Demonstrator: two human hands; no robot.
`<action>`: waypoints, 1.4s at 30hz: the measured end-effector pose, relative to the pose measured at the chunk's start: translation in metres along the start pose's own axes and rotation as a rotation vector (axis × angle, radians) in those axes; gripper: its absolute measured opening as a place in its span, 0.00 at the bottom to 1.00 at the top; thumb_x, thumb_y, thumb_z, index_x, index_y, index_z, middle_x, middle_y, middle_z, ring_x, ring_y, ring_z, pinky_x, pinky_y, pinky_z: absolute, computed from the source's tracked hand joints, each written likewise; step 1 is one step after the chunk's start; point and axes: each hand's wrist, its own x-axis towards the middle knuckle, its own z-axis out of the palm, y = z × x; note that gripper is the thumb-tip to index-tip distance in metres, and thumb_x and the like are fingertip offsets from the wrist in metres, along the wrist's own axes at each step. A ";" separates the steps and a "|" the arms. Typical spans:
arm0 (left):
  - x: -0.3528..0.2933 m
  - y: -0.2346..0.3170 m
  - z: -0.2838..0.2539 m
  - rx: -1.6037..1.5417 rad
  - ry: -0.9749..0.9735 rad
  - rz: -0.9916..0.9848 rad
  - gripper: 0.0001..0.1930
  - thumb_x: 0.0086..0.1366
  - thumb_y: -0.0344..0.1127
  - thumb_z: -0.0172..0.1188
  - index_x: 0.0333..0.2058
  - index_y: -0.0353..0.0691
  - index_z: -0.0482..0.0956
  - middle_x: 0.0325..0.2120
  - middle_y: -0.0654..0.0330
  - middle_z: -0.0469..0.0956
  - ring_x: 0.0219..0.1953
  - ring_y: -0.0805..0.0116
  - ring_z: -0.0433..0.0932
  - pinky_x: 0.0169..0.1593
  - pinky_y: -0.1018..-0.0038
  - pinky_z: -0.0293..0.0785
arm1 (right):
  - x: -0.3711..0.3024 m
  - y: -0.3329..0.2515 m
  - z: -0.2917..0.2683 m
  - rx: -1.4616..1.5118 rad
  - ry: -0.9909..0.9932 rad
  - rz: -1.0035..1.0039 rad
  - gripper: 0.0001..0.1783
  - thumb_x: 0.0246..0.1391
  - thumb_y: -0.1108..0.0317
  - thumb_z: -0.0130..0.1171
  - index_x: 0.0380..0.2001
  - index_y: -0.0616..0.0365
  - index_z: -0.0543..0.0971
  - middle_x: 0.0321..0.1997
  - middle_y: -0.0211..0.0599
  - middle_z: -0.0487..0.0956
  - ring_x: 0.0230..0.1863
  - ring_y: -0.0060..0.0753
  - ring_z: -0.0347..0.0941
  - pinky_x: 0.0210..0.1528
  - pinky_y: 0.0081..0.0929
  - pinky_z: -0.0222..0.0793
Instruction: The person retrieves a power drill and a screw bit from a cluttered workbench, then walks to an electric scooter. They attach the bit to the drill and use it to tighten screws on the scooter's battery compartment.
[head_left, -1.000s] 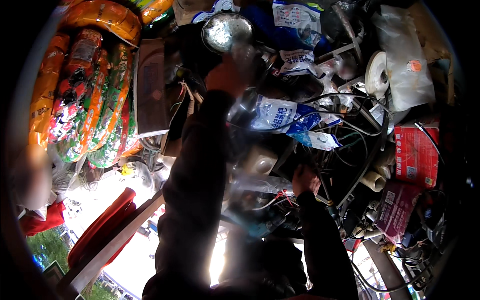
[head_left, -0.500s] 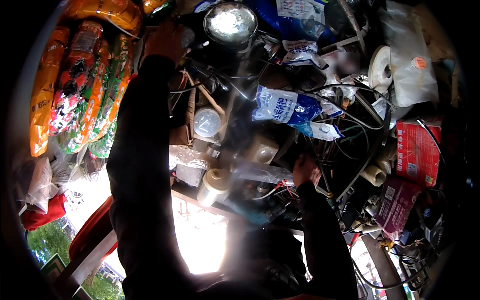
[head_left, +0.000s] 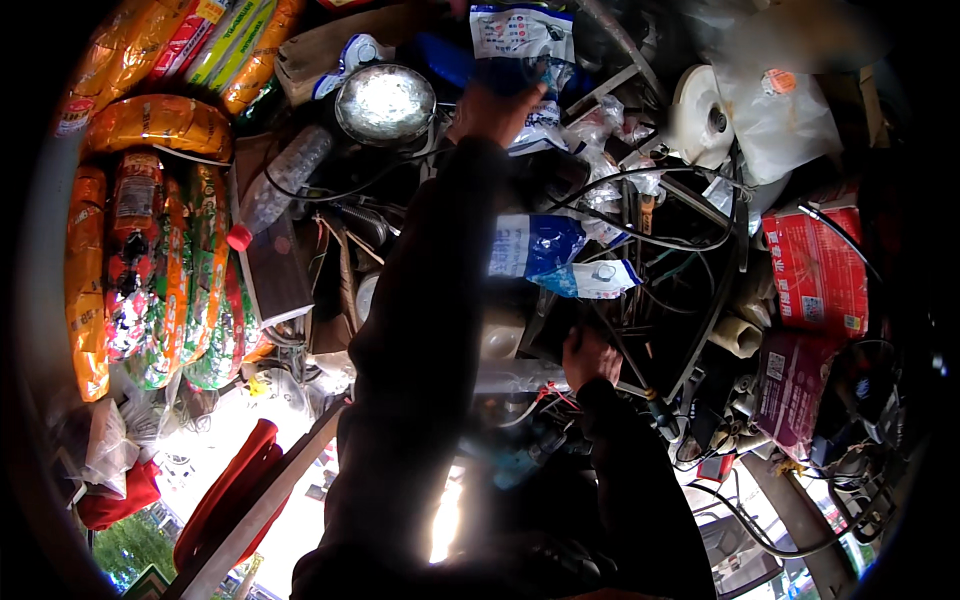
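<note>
Wrapped bundles (head_left: 165, 270), orange, green and red: stacked side by side down the left of the frame.

Clear plastic bag (head_left: 795, 125), with an orange sticker: upper right.

Red carton (head_left: 818, 270): right of the frame, above a maroon box (head_left: 795, 390).

Brown carton (head_left: 277, 275), long and narrow: left of centre, next to the bundles.

Upper packet (head_left: 522, 38), blue and white: top centre, directly at your left hand.

Lower packet (head_left: 550, 243), blue and white: centre, its left end hidden behind your dark left sleeve (head_left: 425, 300).

Clear bottle (head_left: 290, 178), red cap: tilted, upper left, against the brown carton.

Silver round dish (head_left: 386, 105): upper centre-left, left of your left hand.

White disc (head_left: 702, 118): upper right, beside the plastic bag.

Your left hand (head_left: 500, 112): top centre, forefinger extended over the packaging; you cannot tell whether its grip pinches anything.

Your right hand (head_left: 590, 358): just below and right of centre, fingers bent, between a clear sleeve (head_left: 515, 377) and a long-shafted tool (head_left: 660, 415); you cannot tell whether its grip is closed on anything.

Red tie (head_left: 548, 390): just left of your right hand.
</note>
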 end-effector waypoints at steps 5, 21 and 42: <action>-0.016 0.029 0.012 0.069 0.127 -0.027 0.23 0.53 0.51 0.67 0.42 0.42 0.80 0.42 0.48 0.82 0.47 0.42 0.79 0.51 0.53 0.73 | 0.001 0.005 0.010 0.052 0.144 -0.060 0.18 0.60 0.52 0.50 0.43 0.50 0.81 0.35 0.50 0.82 0.37 0.57 0.79 0.43 0.52 0.74; 0.082 -0.020 -0.234 -0.100 0.530 0.249 0.30 0.62 0.46 0.66 0.52 0.25 0.71 0.48 0.44 0.77 0.46 0.55 0.79 0.46 0.66 0.78 | 0.002 0.004 0.002 0.018 0.065 -0.097 0.19 0.61 0.52 0.49 0.39 0.55 0.80 0.36 0.51 0.81 0.37 0.59 0.78 0.42 0.54 0.73; -0.049 0.011 -0.098 1.148 0.120 1.187 0.27 0.58 0.30 0.58 0.58 0.49 0.71 0.54 0.63 0.72 0.56 0.62 0.70 0.52 0.64 0.67 | 0.002 0.004 0.003 -0.011 0.076 -0.065 0.20 0.61 0.51 0.49 0.35 0.56 0.80 0.36 0.51 0.81 0.40 0.56 0.78 0.44 0.53 0.73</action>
